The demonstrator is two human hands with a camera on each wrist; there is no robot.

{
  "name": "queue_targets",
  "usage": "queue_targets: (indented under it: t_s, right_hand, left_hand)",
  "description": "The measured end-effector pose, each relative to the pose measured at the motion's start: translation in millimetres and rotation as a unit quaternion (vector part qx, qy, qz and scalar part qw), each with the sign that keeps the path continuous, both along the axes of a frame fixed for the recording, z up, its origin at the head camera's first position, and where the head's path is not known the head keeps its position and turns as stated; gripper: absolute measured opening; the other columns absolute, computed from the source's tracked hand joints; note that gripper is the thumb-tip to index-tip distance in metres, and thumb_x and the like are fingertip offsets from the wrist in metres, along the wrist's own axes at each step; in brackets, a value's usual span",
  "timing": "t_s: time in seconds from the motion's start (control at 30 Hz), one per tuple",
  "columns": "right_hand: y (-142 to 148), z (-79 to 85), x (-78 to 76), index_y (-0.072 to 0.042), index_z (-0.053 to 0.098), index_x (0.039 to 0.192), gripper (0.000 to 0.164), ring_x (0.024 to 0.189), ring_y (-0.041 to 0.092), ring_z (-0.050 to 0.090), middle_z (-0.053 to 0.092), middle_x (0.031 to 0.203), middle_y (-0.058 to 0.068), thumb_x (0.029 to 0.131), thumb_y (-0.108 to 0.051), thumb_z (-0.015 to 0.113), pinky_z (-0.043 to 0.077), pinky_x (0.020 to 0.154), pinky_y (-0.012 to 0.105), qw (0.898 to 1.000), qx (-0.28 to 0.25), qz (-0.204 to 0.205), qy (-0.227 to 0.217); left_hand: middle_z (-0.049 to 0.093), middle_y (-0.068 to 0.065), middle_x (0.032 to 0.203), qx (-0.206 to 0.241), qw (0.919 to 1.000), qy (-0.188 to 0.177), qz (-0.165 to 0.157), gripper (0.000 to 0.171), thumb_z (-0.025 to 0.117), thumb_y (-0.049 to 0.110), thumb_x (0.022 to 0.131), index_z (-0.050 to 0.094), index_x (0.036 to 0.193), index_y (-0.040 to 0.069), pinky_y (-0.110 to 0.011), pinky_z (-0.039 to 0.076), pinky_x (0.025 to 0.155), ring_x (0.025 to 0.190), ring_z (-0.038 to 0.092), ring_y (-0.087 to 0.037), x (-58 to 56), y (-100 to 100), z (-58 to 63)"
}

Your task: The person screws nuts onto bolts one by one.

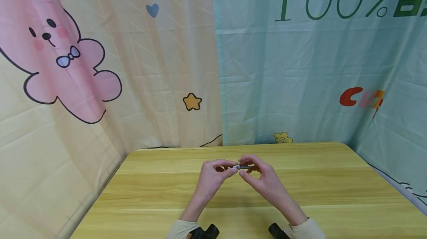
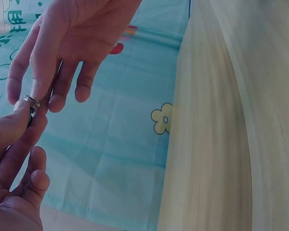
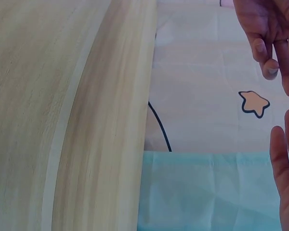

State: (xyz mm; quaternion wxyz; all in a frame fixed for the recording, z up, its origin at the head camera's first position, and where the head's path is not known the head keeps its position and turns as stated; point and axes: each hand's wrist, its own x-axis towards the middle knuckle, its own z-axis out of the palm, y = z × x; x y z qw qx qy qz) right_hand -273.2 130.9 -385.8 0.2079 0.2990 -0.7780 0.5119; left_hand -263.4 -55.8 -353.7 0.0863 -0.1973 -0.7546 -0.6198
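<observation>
Above the table, a small silver metal piece with a thin dark shaft (image 1: 239,166) sits between my two hands; it looks bolt-like, but its exact kind is hard to tell. The left hand (image 1: 213,175) pinches one end between thumb and fingertips. From the other side, the right hand (image 1: 261,176) has its thumb and forefinger around the piece, with the shaft pointing into that hand. In the left wrist view, a shiny ring-like part (image 2: 32,102) shows among the fingertips. The right wrist view cuts off most of both hands, and the piece is nearly hidden there.
Under the hands lies a wood-grain table (image 1: 160,194). Behind it hang a cream curtain (image 1: 133,94) with a pink bear and a pale blue curtain (image 1: 283,68) with lettering. Dark devices are strapped at the left wrist (image 1: 208,232) and the right wrist (image 1: 277,231).
</observation>
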Motion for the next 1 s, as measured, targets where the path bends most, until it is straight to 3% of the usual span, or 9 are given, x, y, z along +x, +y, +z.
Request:
queue_targets:
  t_s: [0.17, 0.53, 0.73, 0.87, 1.0]
  right_hand:
    - [-0.6, -0.1, -0.6, -0.009, 0.064, 0.106, 0.023, 0.091, 0.017, 0.064, 0.065, 0.100, 0.000, 0.087, 0.004, 0.071, 0.054, 0.078, 0.036, 1.000, 0.015, -0.015, 0.006]
    - [2.1, -1.7, -0.2, -0.023, 0.069, 0.100, 0.007, 0.086, 0.009, 0.064, 0.067, 0.094, -0.012, 0.094, -0.026, 0.068, 0.053, 0.078, 0.032, 0.999, 0.027, -0.036, -0.019]
    - [1.7, -1.1, 0.7, -0.026, 0.072, 0.097, 0.011, 0.084, 0.007, 0.063, 0.068, 0.090, -0.014, 0.097, -0.032, 0.063, 0.052, 0.077, 0.031, 0.996, 0.034, -0.067, -0.039]
    - [2.5, -0.7, 0.9, -0.022, 0.070, 0.108, 0.014, 0.095, 0.011, 0.063, 0.068, 0.103, -0.009, 0.096, -0.028, 0.066, 0.052, 0.082, 0.032, 0.998, 0.002, -0.039, -0.054]
    - [1.1, 6.3, 6.2, -0.010, 0.065, 0.114, 0.022, 0.101, 0.022, 0.062, 0.065, 0.110, 0.001, 0.092, -0.011, 0.070, 0.051, 0.080, 0.033, 0.998, -0.023, 0.007, -0.050]
  left_hand:
    - [0.071, -0.010, 0.084, 0.004, 1.0000, -0.005, -0.004, 0.012, 0.076, 0.005, 0.085, 0.077, 0.096, 0.000, -0.020, 0.037, 0.055, 0.061, 0.049, -0.010, 8.1, 0.0, 9.4]
    - [0.072, -0.008, 0.086, 0.008, 0.9999, -0.011, -0.011, 0.010, 0.076, 0.006, 0.085, 0.078, 0.095, 0.002, -0.020, 0.038, 0.055, 0.062, 0.049, -0.011, 7.6, 0.8, 6.7]
    - [0.073, -0.009, 0.087, 0.010, 0.9998, -0.015, -0.010, 0.010, 0.077, 0.007, 0.085, 0.078, 0.094, 0.003, -0.020, 0.039, 0.056, 0.061, 0.049, -0.009, 8.6, 1.3, 7.7]
    - [0.072, -0.009, 0.087, 0.010, 0.9999, -0.008, -0.006, 0.012, 0.077, 0.006, 0.085, 0.078, 0.096, 0.002, -0.020, 0.040, 0.056, 0.062, 0.052, -0.009, 8.7, 1.0, 8.3]
    - [0.072, -0.008, 0.087, 0.009, 0.9999, -0.006, -0.003, 0.012, 0.076, 0.005, 0.085, 0.078, 0.096, 0.001, -0.020, 0.040, 0.056, 0.062, 0.052, -0.009, 8.2, 0.4, 7.2]
